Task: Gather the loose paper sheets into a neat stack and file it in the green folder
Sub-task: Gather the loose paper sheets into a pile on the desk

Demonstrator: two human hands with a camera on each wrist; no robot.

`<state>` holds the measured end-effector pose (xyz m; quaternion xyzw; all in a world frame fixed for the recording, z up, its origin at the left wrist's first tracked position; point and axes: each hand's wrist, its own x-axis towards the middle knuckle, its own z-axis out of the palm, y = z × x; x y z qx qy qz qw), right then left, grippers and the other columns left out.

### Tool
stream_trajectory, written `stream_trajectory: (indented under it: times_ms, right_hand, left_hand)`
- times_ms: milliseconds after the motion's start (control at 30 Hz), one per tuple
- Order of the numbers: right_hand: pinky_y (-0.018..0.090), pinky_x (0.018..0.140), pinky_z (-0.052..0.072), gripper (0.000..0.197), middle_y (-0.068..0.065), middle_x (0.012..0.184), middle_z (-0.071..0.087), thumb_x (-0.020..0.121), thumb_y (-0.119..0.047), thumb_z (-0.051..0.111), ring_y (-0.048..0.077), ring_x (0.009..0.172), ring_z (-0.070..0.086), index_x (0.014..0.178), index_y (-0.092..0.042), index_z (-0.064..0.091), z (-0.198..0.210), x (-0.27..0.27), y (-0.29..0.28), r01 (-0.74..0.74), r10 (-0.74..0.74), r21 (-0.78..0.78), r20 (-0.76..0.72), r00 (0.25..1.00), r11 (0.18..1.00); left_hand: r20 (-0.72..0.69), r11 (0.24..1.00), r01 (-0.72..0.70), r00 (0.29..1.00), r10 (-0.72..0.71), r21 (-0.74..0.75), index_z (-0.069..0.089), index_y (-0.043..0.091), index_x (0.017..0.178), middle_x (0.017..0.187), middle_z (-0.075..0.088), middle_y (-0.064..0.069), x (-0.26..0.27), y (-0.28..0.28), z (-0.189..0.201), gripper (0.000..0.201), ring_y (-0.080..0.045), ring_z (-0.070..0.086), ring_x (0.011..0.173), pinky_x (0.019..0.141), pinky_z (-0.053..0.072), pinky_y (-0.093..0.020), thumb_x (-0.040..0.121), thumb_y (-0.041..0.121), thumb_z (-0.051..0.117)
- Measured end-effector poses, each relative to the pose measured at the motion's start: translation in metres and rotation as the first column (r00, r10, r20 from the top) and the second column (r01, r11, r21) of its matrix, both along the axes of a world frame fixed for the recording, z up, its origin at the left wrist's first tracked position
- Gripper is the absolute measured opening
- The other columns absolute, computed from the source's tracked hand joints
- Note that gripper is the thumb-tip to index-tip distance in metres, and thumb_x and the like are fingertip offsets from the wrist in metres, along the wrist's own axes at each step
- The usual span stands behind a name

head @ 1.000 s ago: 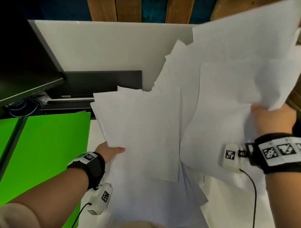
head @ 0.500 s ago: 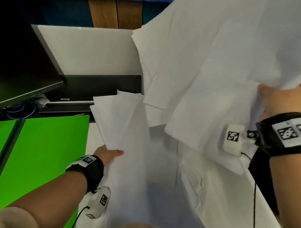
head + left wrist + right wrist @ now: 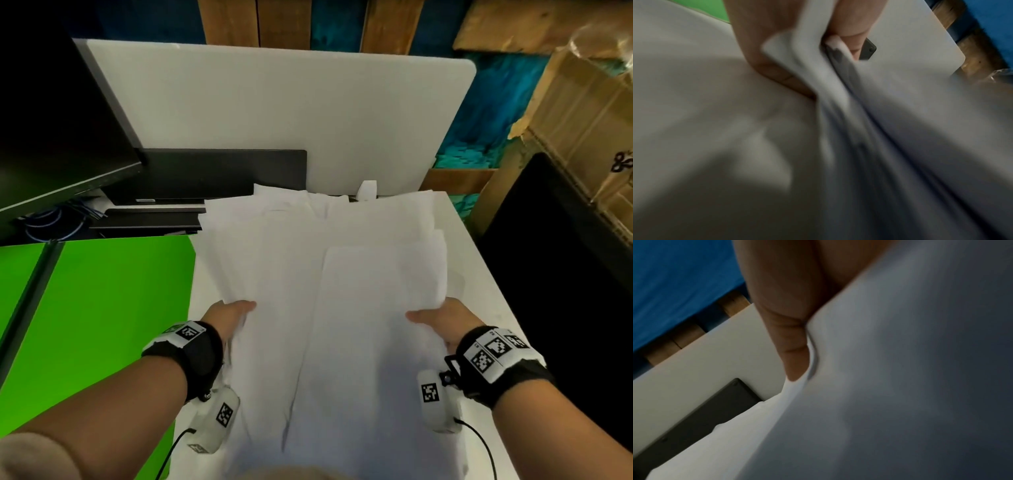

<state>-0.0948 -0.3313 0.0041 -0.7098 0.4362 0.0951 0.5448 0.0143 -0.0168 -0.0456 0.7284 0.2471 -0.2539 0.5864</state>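
Note:
A loose pile of white paper sheets (image 3: 322, 291) lies spread and uneven over the white table, its edges out of line. My left hand (image 3: 236, 313) grips the pile's left edge, thumb on top. In the left wrist view the fingers (image 3: 851, 29) curl round bunched paper sheets (image 3: 900, 129). On the right edge my right hand (image 3: 435, 317) grips the sheets the same way; its thumb (image 3: 795, 345) presses on the paper sheets (image 3: 900, 386). The open green folder (image 3: 102, 325) lies flat to the left of the pile.
A white partition (image 3: 281, 113) stands behind the table. A dark monitor (image 3: 51, 120) and black stand (image 3: 212, 174) sit at the back left. Cardboard boxes (image 3: 582, 130) and a black shape (image 3: 548, 257) lie beyond the table's right edge (image 3: 486, 270).
The right hand has brought its raised fan of sheets down onto the pile. Both hands now hold the pile low over the table, one at each side.

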Motion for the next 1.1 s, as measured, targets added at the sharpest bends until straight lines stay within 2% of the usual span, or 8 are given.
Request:
stream_trajectory:
  times_ms: [133, 400, 500, 633, 767, 900, 1000, 1100]
  right_hand:
    - [0.050, 0.092, 0.050, 0.032, 0.021, 0.105, 0.068, 0.074, -0.010, 0.075, 0.037, 0.096, 0.065, 0.104, -0.001, 0.065, -0.006, 0.006, -0.004, 0.015, -0.015, -0.024, 0.024, 1.000, 1.000]
    - [0.030, 0.084, 0.047, 0.045, 0.017, 0.111, 0.065, 0.079, -0.019, 0.073, 0.032, 0.105, 0.061, 0.114, 0.005, 0.059, -0.020, 0.033, 0.043, -0.193, 0.191, -0.096, -0.037, 0.981, 0.976]
    - [0.031, 0.086, 0.048, 0.040, 0.018, 0.114, 0.066, 0.079, -0.018, 0.072, 0.029, 0.100, 0.062, 0.112, 0.002, 0.062, -0.020, 0.036, 0.044, -0.070, 0.079, -0.146, 0.056, 0.995, 0.987]
    - [0.031, 0.082, 0.048, 0.035, 0.016, 0.104, 0.067, 0.083, -0.020, 0.068, 0.030, 0.095, 0.062, 0.111, 0.001, 0.063, -0.016, 0.034, 0.031, 0.033, -0.001, -0.231, 0.138, 0.990, 0.972]
    - [0.040, 0.092, 0.050, 0.022, 0.017, 0.107, 0.067, 0.082, -0.021, 0.070, 0.032, 0.095, 0.063, 0.098, -0.007, 0.065, -0.014, 0.029, 0.010, -0.084, 0.091, -0.167, 0.032, 0.995, 0.982]
    - [0.030, 0.080, 0.044, 0.031, 0.016, 0.102, 0.064, 0.085, -0.018, 0.065, 0.027, 0.088, 0.058, 0.110, 0.001, 0.064, -0.003, 0.021, -0.017, -0.133, 0.125, -0.303, -0.046, 0.991, 0.944]
    - [0.032, 0.079, 0.046, 0.034, 0.017, 0.092, 0.063, 0.085, -0.024, 0.063, 0.028, 0.083, 0.059, 0.107, 0.002, 0.065, 0.013, 0.018, -0.038, 0.082, -0.068, -0.448, 0.048, 0.997, 0.890]
    - [0.032, 0.080, 0.048, 0.035, 0.011, 0.091, 0.064, 0.083, -0.031, 0.065, 0.024, 0.086, 0.062, 0.105, -0.004, 0.066, 0.036, 0.022, -0.054, 0.386, -0.288, -0.422, 0.278, 0.916, 0.821]
  left_hand:
    - [0.009, 0.999, 0.030, 0.999, -0.031, 0.031, 0.053, 0.002, 0.121, 0.116, 0.061, -0.011, -0.004, -0.002, 0.005, 0.076, -0.032, 0.058, 0.111, 0.104, 0.043, -0.044, 0.059, 0.037, 0.080]
    - [0.024, 0.995, 0.099, 0.995, -0.099, -0.005, 0.061, 0.005, 0.112, 0.106, 0.069, -0.015, -0.003, -0.001, 0.003, 0.091, -0.032, 0.066, 0.096, 0.093, 0.051, -0.047, 0.031, 0.037, 0.085]
    - [-0.012, 0.995, 0.084, 0.996, -0.084, -0.046, 0.062, 0.003, 0.107, 0.100, 0.069, -0.015, -0.003, 0.000, 0.005, 0.067, -0.031, 0.065, 0.094, 0.091, 0.051, -0.043, 0.048, 0.025, 0.084]
    - [-0.016, 0.999, -0.017, 1.000, 0.016, -0.042, 0.057, 0.002, 0.121, 0.121, 0.063, -0.016, -0.001, 0.000, 0.003, 0.063, -0.033, 0.060, 0.110, 0.104, 0.043, -0.047, 0.071, 0.037, 0.072]
    - [-0.004, 0.994, -0.030, 1.000, 0.030, 0.107, 0.044, -0.002, 0.132, 0.134, 0.053, -0.019, -0.001, -0.003, 0.006, 0.068, -0.035, 0.052, 0.121, 0.108, 0.038, -0.044, 0.087, 0.049, 0.050]
    - [-0.007, 0.990, -0.026, 1.000, 0.027, 0.137, 0.042, -0.004, 0.131, 0.132, 0.052, -0.021, 0.002, -0.004, 0.003, 0.063, -0.037, 0.051, 0.120, 0.106, 0.039, -0.043, 0.091, 0.044, 0.048]
    - [0.003, 0.991, -0.022, 1.000, 0.022, 0.134, 0.050, -0.001, 0.124, 0.121, 0.060, -0.020, 0.003, -0.002, 0.000, 0.061, -0.037, 0.058, 0.110, 0.102, 0.044, -0.048, 0.087, 0.047, 0.052]
    - [0.004, 0.992, -0.018, 1.000, 0.018, 0.124, 0.053, -0.001, 0.120, 0.117, 0.062, -0.016, 0.003, -0.002, -0.001, 0.055, -0.036, 0.059, 0.109, 0.100, 0.045, -0.047, 0.087, 0.042, 0.057]
